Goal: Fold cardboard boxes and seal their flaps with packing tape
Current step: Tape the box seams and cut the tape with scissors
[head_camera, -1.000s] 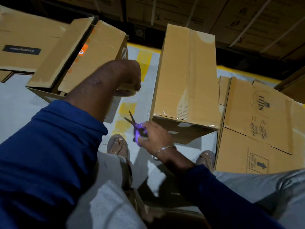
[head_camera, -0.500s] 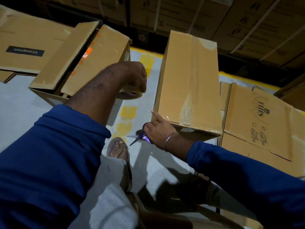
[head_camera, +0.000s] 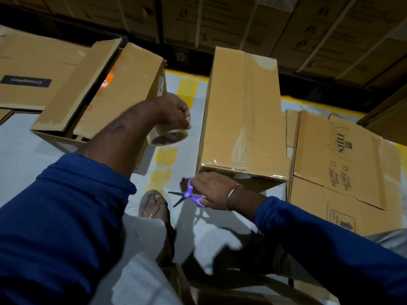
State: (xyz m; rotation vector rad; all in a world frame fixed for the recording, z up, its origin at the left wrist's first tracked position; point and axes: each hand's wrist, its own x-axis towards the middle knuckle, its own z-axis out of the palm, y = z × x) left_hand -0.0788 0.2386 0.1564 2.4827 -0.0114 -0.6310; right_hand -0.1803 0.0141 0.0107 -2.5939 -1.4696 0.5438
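Note:
A tall brown cardboard box [head_camera: 242,111] stands on the grey floor in front of me, with clear tape down its top seam. My left hand [head_camera: 174,113] grips a roll of clear packing tape [head_camera: 167,135] held in the air left of the box. My right hand [head_camera: 211,190] holds purple-handled scissors [head_camera: 189,194], blades pointing left, and its fingers reach under the box's near bottom edge.
A second box [head_camera: 105,93] with a raised flap lies at the left. Flattened cartons [head_camera: 348,164] lie at the right and another [head_camera: 28,78] at the far left. Stacked cartons [head_camera: 242,20] line the back. My sandalled foot [head_camera: 154,205] is below the scissors.
My right hand with the scissors has moved from the floor gap to the box's near bottom edge. My left hand with the tape roll has shifted slightly right, and the roll's underside now shows.

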